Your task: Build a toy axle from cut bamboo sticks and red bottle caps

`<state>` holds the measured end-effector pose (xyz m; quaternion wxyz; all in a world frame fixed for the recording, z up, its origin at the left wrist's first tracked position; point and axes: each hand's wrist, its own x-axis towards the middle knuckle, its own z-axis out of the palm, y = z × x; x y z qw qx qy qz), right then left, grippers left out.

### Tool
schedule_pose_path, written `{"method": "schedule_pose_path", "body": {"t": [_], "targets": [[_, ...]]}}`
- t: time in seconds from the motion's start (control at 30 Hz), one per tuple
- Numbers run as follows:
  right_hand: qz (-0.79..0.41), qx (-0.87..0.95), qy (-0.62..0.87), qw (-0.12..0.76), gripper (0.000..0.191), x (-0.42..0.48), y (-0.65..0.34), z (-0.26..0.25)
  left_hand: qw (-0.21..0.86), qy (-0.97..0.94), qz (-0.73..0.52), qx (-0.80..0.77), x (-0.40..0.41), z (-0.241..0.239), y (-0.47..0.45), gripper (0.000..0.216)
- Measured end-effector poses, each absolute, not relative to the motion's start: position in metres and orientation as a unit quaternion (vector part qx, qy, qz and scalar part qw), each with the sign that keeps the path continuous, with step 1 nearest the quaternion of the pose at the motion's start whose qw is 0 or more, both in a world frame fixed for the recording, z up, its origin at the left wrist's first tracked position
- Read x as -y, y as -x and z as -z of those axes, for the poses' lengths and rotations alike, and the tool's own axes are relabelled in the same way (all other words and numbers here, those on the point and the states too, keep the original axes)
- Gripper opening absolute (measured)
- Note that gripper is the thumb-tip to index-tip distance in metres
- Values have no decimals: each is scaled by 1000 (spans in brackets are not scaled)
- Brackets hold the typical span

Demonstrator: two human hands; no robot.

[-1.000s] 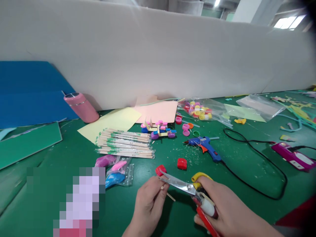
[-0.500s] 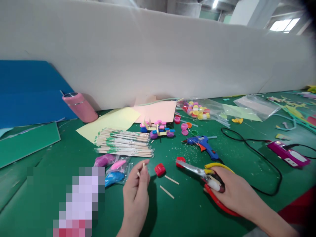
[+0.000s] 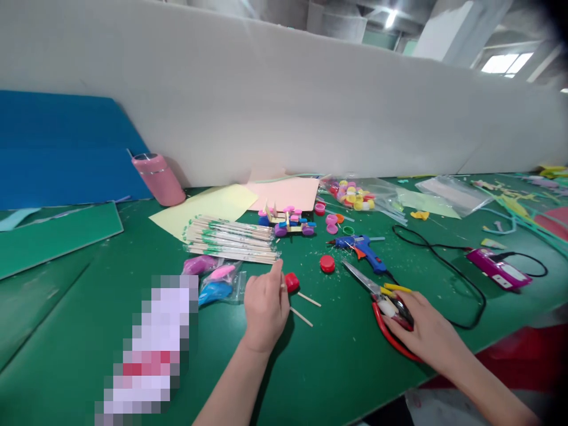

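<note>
Resting by a red cap (image 3: pixel 291 282), left hand (image 3: pixel 265 307) pinches a pale stick (image 3: pixel 283 287); right hand (image 3: pixel 428 334)'s grip holds scissors (image 3: pixel 364 279).

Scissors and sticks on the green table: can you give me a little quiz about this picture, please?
1. True or false: the right hand is on the handles of the scissors.
2. What colour is the glue gun? A red, B blue, C yellow.
3. Fill in: the left hand pinches a short stick next to a ___ bottle cap.
Key: 1 true; 2 B; 3 red.
</note>
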<state>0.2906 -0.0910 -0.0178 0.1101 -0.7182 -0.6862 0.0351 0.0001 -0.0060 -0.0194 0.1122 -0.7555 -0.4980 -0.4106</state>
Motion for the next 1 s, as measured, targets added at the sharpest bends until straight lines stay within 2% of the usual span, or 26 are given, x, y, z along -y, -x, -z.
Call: {"method": "schedule_pose_path", "body": {"t": [0.17,0.43,1.0], "targets": [[-22,696,710,106,40,87,-291,14,130,758,397,501,5,21,4,32],[-20,716,696,50,46,73,-301,8,141,756,388,508,6,23,12,31],[-73,720,686,75,44,79,-313,12,144,760,391,498,10,24,12,30]]}}
